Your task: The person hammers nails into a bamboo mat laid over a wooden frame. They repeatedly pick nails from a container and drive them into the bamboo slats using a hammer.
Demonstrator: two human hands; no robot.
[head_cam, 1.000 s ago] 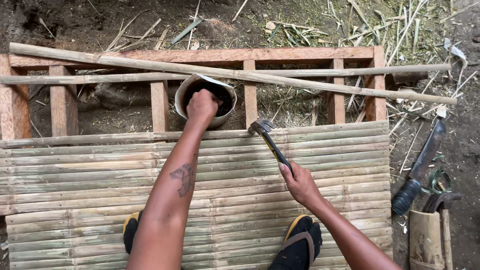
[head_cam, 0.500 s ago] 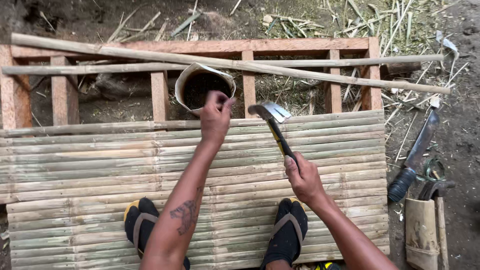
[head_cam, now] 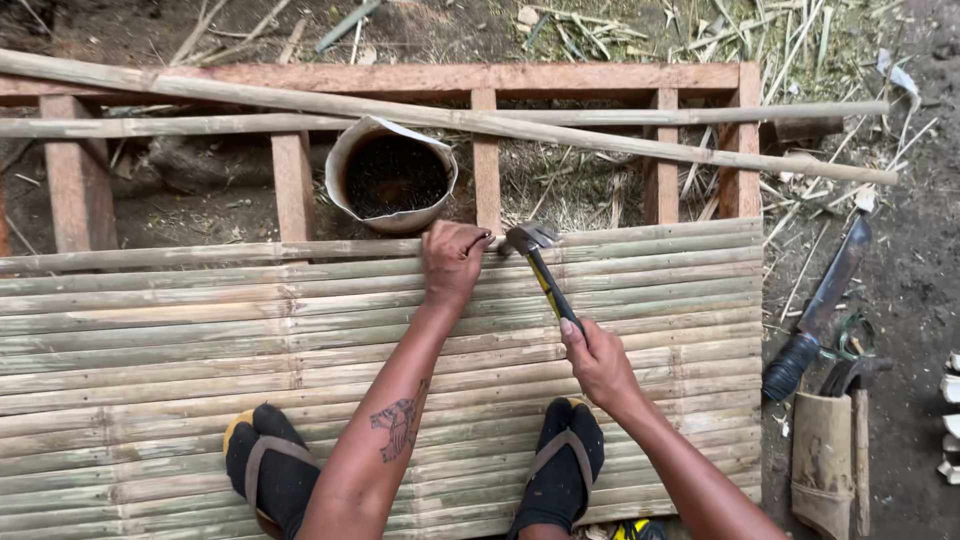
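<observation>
Two feet in black socks and sandals stand on the bamboo slat panel [head_cam: 150, 330], so your weight presses the slats flat on the wooden frame [head_cam: 480, 78] beneath. Moving right, the round container [head_cam: 392, 175] of dark contents sits in a gap of the frame just beyond the panel's far edge, close to your left hand [head_cam: 453, 262]. That hand is closed, fingers pinched at the top slat's edge beside the hammer head, as if steadying something small there; what it pinches is too small to tell. Your right hand [head_cam: 598, 360] is wrapped around the handle of the hammer [head_cam: 542, 268], whose head rests at the far slat, next to the left fingers. Further right, on the dirt, lie a long blade [head_cam: 825, 300] and a bamboo sheath [head_cam: 822, 460].
</observation>
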